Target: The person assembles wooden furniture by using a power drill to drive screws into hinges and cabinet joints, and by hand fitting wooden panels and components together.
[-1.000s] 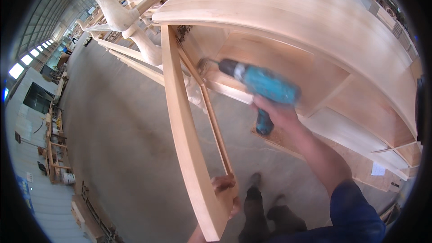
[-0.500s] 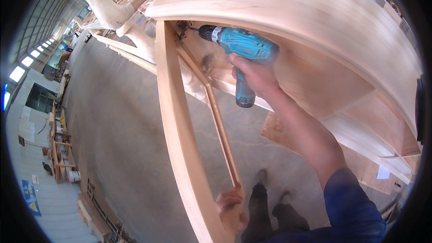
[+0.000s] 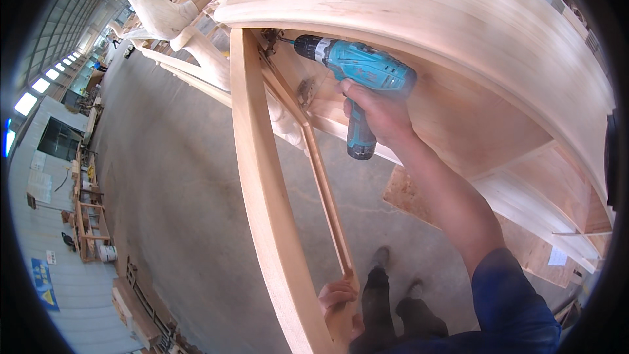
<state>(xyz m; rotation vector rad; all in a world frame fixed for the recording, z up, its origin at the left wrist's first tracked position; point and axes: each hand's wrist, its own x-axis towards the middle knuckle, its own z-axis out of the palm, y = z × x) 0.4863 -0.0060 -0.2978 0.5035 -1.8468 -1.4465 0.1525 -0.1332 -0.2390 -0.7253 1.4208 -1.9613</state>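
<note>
Drill (image 3: 357,72) sat gripped in my right hand (image 3: 377,115), its bit up against the hinge (image 3: 272,38) under the curved top. My left hand (image 3: 337,301) was clamped around the thin rail (image 3: 321,177) low down; keeping that frame (image 3: 262,177) steady mattered, I judged.

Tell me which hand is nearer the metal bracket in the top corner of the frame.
Right. The right hand grips the teal drill, whose bit reaches the bracket. The left hand holds the thin wooden rail at its lower end, far below.
</note>
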